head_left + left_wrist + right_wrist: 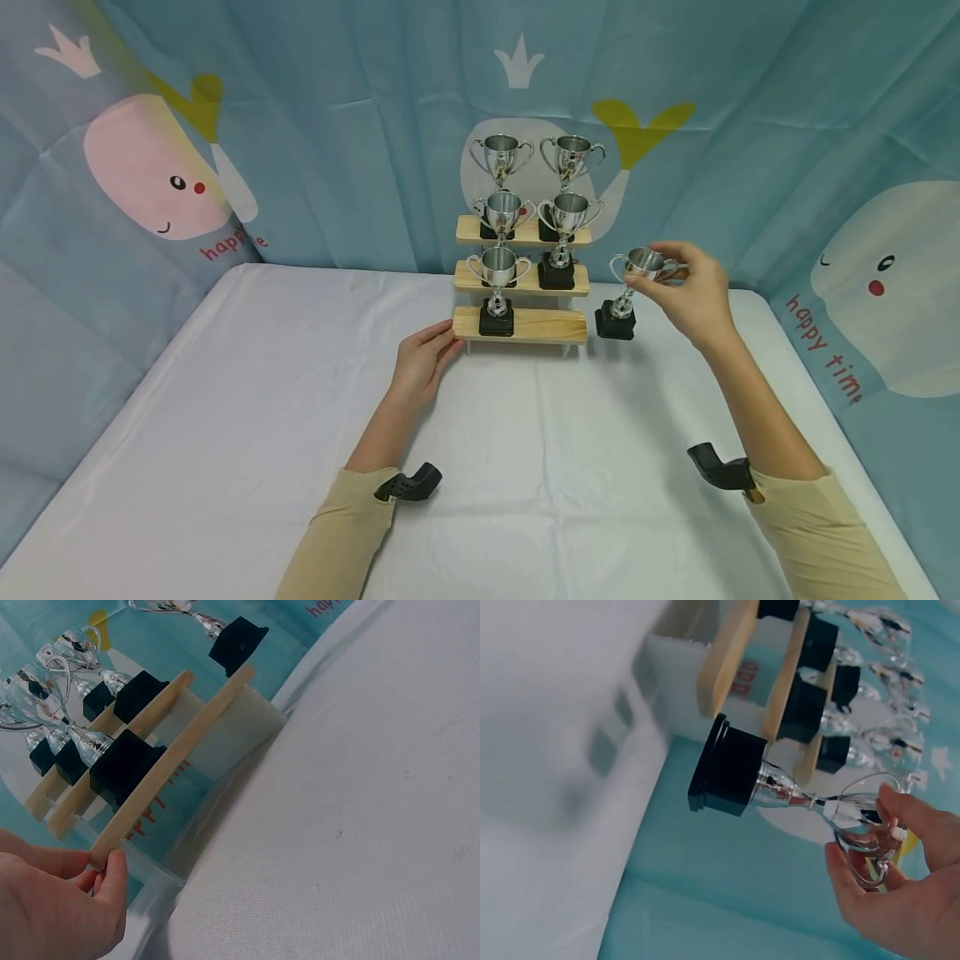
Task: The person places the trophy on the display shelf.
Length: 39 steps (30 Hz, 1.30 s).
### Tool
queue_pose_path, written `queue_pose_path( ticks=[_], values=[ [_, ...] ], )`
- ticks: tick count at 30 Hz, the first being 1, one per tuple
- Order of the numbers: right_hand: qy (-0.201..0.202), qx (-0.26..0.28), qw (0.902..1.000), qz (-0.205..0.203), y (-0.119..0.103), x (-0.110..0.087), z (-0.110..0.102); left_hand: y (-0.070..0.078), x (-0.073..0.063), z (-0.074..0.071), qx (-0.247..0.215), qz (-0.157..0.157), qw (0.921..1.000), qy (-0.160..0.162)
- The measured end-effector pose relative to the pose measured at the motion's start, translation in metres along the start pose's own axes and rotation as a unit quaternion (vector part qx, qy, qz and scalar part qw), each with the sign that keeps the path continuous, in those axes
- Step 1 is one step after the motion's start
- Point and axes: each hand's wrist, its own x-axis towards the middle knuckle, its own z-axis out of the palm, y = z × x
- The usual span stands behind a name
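A three-step wooden display stand (547, 326) bears several silver trophy cups on black bases. My left hand (422, 362) pinches the left end of its lowest board (161, 771), thumb and fingers at the corner. My right hand (693, 292) holds a silver trophy (855, 814) by its cup and one handle, its black base (615, 320) hanging just right of the lowest board, raised off the table. On that board stands one trophy (497, 283) at the left; the right half is bare wood. Two trophies stand on each of the middle and top boards.
A white cloth (300, 433) covers the table. Behind it hangs a blue curtain (337, 167) with cartoon prints, close to the stand's back. Black wrist mounts (409, 483) sit on both forearms.
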Motion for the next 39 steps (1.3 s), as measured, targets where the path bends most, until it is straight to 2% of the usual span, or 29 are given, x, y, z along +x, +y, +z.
queue_pose_path(
  ticks=[14,33,39],
  values=[
    [-0.018,0.020,0.9991,-0.032,-0.019,-0.001,0.020,0.000,0.000,0.000,0.006,0.000,1.0000,0.000],
    [-0.023,0.053,0.9978,-0.032,-0.038,0.004,0.051,0.000,0.002,0.001,0.004,-0.009,0.9999,0.014],
    [-0.028,0.055,0.9976,-0.031,-0.043,0.006,0.057,0.000,0.001,0.001,-0.003,-0.004,1.0000,0.007]
  ],
)
